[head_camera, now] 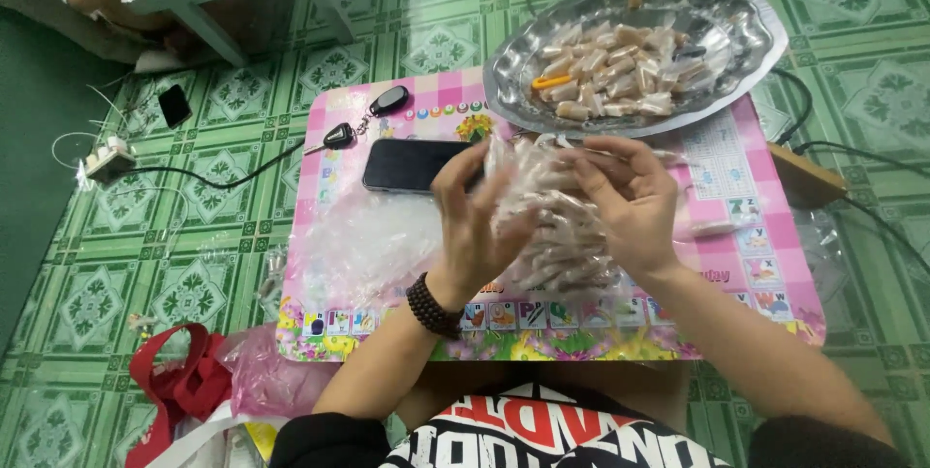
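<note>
My left hand (472,221) and my right hand (630,202) both grip a clear plastic bag (552,226) filled with several small wrapped brown sweets, held over a pink lap table (736,265). The left hand, with a dark bead bracelet (430,306) at the wrist, holds the bag's left side. Fingers of the right hand pinch the bag's upper right. Just beyond the hands stands a silver metal tray (736,37) holding a pile of the same wrapped sweets (610,71).
A black phone (412,165) and a car key with fob (363,119) lie on the pink table's far left. Crumpled clear plastic (363,245) lies left of the bag. A red bag (179,381), cables and a power strip (107,160) are on the green tiled floor.
</note>
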